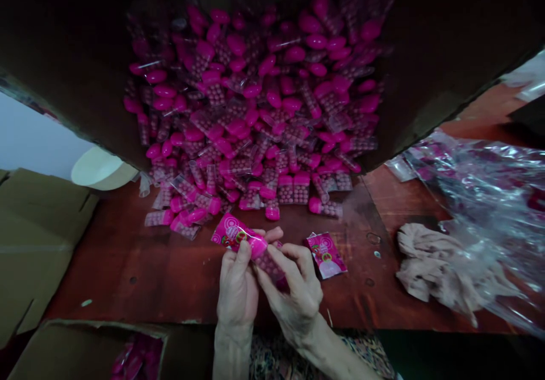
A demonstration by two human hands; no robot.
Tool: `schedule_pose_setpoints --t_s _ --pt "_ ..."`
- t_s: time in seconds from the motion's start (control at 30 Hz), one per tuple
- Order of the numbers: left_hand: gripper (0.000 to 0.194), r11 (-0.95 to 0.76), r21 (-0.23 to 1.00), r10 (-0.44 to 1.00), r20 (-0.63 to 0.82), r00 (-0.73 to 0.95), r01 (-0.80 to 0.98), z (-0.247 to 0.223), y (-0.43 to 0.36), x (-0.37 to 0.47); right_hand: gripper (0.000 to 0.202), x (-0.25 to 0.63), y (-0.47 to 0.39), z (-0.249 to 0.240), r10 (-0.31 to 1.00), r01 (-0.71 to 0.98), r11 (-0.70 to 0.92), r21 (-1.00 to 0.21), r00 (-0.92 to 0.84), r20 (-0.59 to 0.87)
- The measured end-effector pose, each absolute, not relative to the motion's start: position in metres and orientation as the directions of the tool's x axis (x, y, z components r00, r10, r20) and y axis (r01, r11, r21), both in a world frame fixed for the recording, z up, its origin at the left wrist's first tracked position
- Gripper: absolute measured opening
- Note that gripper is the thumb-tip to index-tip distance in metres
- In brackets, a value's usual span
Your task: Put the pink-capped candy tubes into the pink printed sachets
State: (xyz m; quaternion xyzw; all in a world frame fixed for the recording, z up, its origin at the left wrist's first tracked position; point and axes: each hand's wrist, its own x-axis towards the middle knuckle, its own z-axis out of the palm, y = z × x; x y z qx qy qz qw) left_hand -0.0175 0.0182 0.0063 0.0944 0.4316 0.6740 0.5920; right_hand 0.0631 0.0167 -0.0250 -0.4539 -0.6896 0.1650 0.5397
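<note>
Head view, inspected remotely: I see my left hand (237,289) and right hand (293,289) together near the front edge of the worktop (128,266), both pinching one pink sachet (238,235) with a clear candy tube (269,263) against it. A second sachet (327,255) lies flat just right of the hands. The pile of pink-capped tubes (255,113) spills from a tipped carton (63,56) close behind. Bare worktop lies left of the hands; a crumpled cloth (430,266) and plastic sheeting (489,198) crowd the right edge. An open box (63,346) sits below the front left edge.
</note>
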Motion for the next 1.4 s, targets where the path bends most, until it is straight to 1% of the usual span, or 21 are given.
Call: schedule_pose_setpoints --t_s 0.2,0.33,0.47,0.63,0.83,0.97,1.17,1.27,1.33,1.4 --pt "0.028 0.06 0.659 0.892 -0.373 -0.257 -0.749 -0.002 0.012 -0.022 0.037 0.062 0.016 -0.021 0.83 0.382 0.515 -0.768 0.002 0.558" --pt "0.029 0.044 0.624 0.885 -0.387 -0.259 -0.78 -0.004 0.009 -0.024 0.033 0.061 0.019 -0.016 0.874 0.33 0.458 -0.825 0.0 0.485" --pt "0.03 -0.008 0.625 0.904 -0.328 -0.273 -0.78 -0.004 0.008 -0.022 0.033 0.061 0.02 -0.014 0.894 0.29 0.431 -0.854 -0.007 0.449" --pt "0.031 0.001 0.663 0.909 -0.313 -0.276 -0.749 -0.003 0.009 -0.02 0.034 0.062 0.02 -0.015 0.887 0.284 0.442 -0.851 0.002 0.461" --pt "0.029 0.016 0.709 0.935 -0.261 -0.241 -0.705 0.001 0.016 -0.017 0.033 0.066 0.025 -0.011 0.828 0.337 0.521 -0.784 0.025 0.561" --pt "0.027 0.039 0.707 0.948 -0.249 -0.198 -0.706 0.003 0.019 -0.016 0.032 0.069 0.027 -0.01 0.841 0.334 0.499 -0.8 0.037 0.54" --pt "0.024 0.082 0.665 0.911 -0.352 -0.215 -0.743 0.002 0.019 -0.008 0.032 0.072 0.028 -0.011 0.892 0.314 0.411 -0.856 0.054 0.448" --pt "0.023 0.081 0.669 0.9 -0.367 -0.234 -0.739 0.001 0.021 -0.008 0.032 0.072 0.03 -0.012 0.91 0.25 0.383 -0.889 0.063 0.409" --pt "0.025 0.075 0.677 0.894 -0.371 -0.251 -0.732 0.002 0.022 -0.011 0.036 0.072 0.031 -0.012 0.943 0.152 0.326 -0.933 0.017 0.333" --pt "0.029 0.078 0.687 0.88 -0.388 -0.274 -0.723 0.003 0.023 -0.016 0.042 0.072 0.031 -0.012 0.983 0.024 0.171 -0.985 -0.066 0.169"
